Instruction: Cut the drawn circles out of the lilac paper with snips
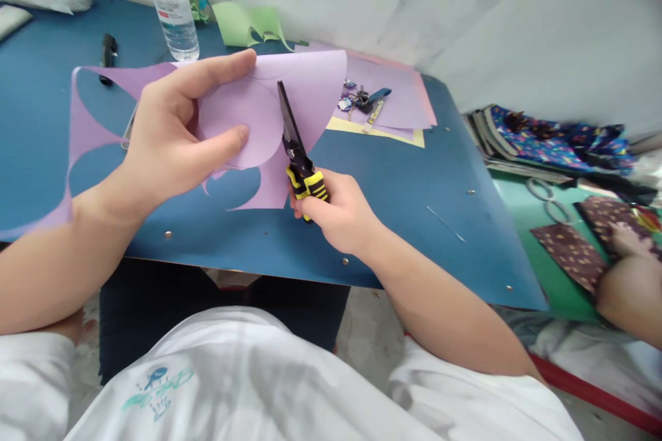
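Note:
My left hand (176, 127) grips a sheet of purple paper (315, 89), its thumb pressed on a rounded, partly cut piece near the middle. Curved cut-outs leave thin strips of the sheet hanging to the left, over my wrist. My right hand (338, 210) is wrapped round the yellow and black handles of a pair of scissors (297, 151). The dark blades point up and away, at the paper just right of the rounded piece, and look nearly closed. A faint drawn curve shows on the paper above the rounded piece.
On the blue table (403, 220) stand a water bottle (173, 10), green paper (245, 24), a black object (107, 58) and stacked coloured sheets (403, 93) bearing small items. A needle-like rod (445, 224) lies right. Beyond, another person's arm (631, 289) rests by patterned cloth (569, 255).

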### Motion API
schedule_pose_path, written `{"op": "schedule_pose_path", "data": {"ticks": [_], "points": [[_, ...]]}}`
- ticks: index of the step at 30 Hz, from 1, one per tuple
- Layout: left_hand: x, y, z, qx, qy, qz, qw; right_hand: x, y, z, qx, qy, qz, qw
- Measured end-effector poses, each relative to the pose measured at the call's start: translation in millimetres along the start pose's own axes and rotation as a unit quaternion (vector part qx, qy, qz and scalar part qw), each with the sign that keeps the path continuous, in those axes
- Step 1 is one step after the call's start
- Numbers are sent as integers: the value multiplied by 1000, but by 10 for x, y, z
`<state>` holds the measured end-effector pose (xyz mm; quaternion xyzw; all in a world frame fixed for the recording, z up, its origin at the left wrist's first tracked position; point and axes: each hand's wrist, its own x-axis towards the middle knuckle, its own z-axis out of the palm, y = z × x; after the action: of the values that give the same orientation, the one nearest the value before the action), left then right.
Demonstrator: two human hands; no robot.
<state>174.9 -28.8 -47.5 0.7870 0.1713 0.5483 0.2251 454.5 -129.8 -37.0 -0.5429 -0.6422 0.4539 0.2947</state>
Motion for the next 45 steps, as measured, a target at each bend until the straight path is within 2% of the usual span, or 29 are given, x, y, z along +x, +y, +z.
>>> {"op": "schedule_pose_path", "data": {"ticks": [5, 22, 33, 45], "points": [[13, 106, -22, -13, -7, -32, 999, -6, -36, -7, -10, 0, 1, 1000], [71, 56, -94, -33, -34, -57, 997, -2, -4, -5, -12, 2, 3, 1000], [81, 131, -59, -48, -18, -70, 996, -13, 0, -9, -18, 2, 7, 1000], [107, 315, -64, -65, -4, -131, 989, -7, 24, -5, -18, -6, 8, 1000]]}}
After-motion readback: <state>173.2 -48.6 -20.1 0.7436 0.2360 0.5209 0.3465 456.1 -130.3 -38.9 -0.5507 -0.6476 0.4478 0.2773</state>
